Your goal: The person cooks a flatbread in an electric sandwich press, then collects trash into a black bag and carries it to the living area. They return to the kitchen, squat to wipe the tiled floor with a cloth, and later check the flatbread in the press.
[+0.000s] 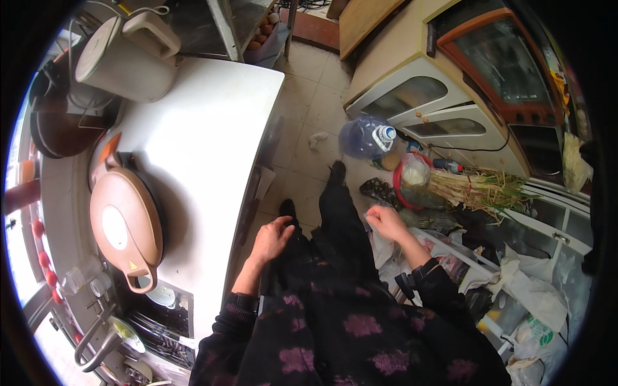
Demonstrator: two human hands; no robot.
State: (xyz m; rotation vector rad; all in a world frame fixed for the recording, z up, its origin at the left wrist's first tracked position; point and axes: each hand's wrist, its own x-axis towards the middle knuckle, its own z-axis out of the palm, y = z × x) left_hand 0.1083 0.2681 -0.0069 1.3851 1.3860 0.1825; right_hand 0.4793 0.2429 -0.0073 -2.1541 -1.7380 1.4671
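My left hand (273, 239) hangs in front of my body near the counter's edge, fingers loosely bent and apart, with nothing in it. My right hand (386, 223) is held forward on the other side, its fingers curled together; I see no object in it. Beyond it on the floor lie dark plastic-wrapped items (379, 192) and a red-rimmed basin (398, 181) with a bagged pale vegetable (416, 172). A large clear-blue water bottle (359, 137) with a white handle stands farther ahead. To the left, a closed pinkish electric baking pan (140, 207) sits on the white counter (217, 144).
A beige electric kettle (140, 62) stands at the counter's far end, with eggs (263, 34) in a container beyond. A faucet (96, 342) is at lower left. At right are a white cabinet (410, 96), long leafy stalks (473, 188) and a rack with plastic bags (526, 289). White scrap (317, 139) lies on the tiles.
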